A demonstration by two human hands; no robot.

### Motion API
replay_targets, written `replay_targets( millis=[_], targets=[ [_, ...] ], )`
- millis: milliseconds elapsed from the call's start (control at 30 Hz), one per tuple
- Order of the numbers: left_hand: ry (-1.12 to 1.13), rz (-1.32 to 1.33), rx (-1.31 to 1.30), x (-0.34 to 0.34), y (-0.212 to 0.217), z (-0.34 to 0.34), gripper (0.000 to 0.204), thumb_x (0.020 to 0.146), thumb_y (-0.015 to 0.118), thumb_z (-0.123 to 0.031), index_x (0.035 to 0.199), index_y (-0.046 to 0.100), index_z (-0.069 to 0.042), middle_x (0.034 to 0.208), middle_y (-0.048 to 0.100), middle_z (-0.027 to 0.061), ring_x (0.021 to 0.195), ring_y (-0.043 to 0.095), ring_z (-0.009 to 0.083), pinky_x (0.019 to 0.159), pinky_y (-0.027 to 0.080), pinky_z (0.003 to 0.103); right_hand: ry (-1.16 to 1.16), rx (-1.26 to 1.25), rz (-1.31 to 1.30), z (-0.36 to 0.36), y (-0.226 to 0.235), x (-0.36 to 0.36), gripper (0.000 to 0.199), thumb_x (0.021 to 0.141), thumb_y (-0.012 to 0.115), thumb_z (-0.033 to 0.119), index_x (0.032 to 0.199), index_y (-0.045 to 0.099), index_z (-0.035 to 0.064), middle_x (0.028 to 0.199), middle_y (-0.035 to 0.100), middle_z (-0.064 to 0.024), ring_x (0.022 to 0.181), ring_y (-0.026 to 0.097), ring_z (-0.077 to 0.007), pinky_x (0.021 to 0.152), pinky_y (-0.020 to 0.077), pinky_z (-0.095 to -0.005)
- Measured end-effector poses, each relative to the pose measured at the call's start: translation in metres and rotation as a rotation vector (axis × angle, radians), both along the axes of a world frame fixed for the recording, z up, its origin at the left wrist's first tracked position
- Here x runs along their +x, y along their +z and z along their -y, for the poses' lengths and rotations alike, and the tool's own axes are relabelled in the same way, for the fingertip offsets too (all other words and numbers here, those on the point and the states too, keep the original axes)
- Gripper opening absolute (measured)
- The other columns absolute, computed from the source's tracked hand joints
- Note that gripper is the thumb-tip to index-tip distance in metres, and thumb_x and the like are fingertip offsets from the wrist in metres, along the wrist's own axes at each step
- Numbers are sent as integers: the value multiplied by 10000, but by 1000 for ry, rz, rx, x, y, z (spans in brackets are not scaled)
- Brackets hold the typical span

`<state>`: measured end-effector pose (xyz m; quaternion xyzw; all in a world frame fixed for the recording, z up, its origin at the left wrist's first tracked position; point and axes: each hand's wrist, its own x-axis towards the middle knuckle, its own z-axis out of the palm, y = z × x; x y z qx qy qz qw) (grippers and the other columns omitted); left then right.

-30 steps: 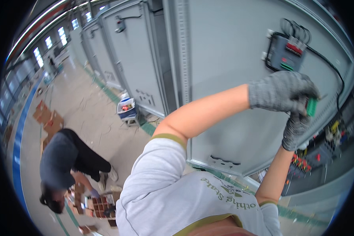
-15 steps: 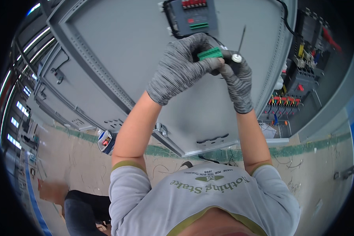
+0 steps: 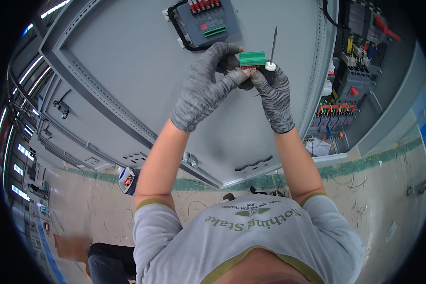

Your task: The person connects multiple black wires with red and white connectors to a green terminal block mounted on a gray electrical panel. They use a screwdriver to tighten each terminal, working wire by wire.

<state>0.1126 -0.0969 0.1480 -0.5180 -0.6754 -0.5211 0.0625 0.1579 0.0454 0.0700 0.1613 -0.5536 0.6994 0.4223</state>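
My left hand (image 3: 201,87), in a grey knitted glove, pinches a green terminal plug (image 3: 252,57) by its left end. A row of small red parts shows along the plug's lower side. My right hand (image 3: 274,97), gloved alike, grips a screwdriver (image 3: 270,66) with a dark handle and white collar, its thin shaft pointing up and away. Right fingertips also meet the plug's lower edge. Behind the hands, a grey device (image 3: 206,23) with red terminals and a green socket strip is mounted on the grey cabinet door (image 3: 146,52). Wires by the plug are mostly hidden by the gloves.
At the right, an open cabinet holds breakers (image 3: 355,85) and a row of coloured terminals (image 3: 336,111). A small bin (image 3: 128,180) with red items stands on the floor at left. A leg in dark trousers (image 3: 111,262) shows lower left. Wire scraps litter the floor.
The plug has turned between my fingers, so its red row now shows. Both hands and the device appear farther left in the view. The screwdriver remains in my right hand.
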Motion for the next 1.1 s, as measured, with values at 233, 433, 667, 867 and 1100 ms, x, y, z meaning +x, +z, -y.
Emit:
replay_targets(
  millis=[233, 433, 667, 867, 1100],
  targets=[
    [-82, 229, 173, 19, -21, -7, 250, 768, 757, -147, 946, 615, -45, 931, 624, 60, 878, 602, 139, 788, 516, 298, 144, 39, 50, 0, -14, 20, 316, 876, 676, 202, 1132, 583, 43, 940, 643, -54, 776, 603, -70, 611, 507, -214],
    [-98, 76, 154, 11, -38, -25, 216, 811, 717, -103, 954, 565, -45, 1015, 655, 92, 897, 609, 127, 759, 499, 249, -239, 82, 274, -30, -11, 75, 279, 899, 597, 85, 1172, 545, 59, 855, 582, -10, 803, 519, -55, 705, 439, -203],
    [-413, 310, 50, -10, 1, -54, 319, 903, 629, -273, 1063, 569, -2, 758, 620, 71, 715, 589, 135, 686, 492, 277, -430, 233, 301, -17, -4, 134, 392, 888, 539, 71, 1278, 495, 68, 788, 572, -36, 734, 557, -91, 710, 460, -230],
    [-661, 496, 45, -33, 14, -69, 600, 952, 444, -501, 1069, 589, 69, 719, 564, 76, 672, 573, 174, 606, 478, 280, -743, 607, 161, -18, 11, 146, 335, 835, 587, 10, 1166, 617, 57, 1070, 668, -128, 939, 671, -235, 819, 533, -325],
    [-643, 522, 69, -30, 13, -71, 448, 980, 438, -369, 994, 599, 48, 909, 653, 200, 685, 631, 209, 646, 527, 293, -899, 781, 168, -6, 34, 143, 308, 849, 577, 47, 1154, 620, 44, 1005, 671, -155, 884, 676, -276, 795, 541, -333]
  ],
)
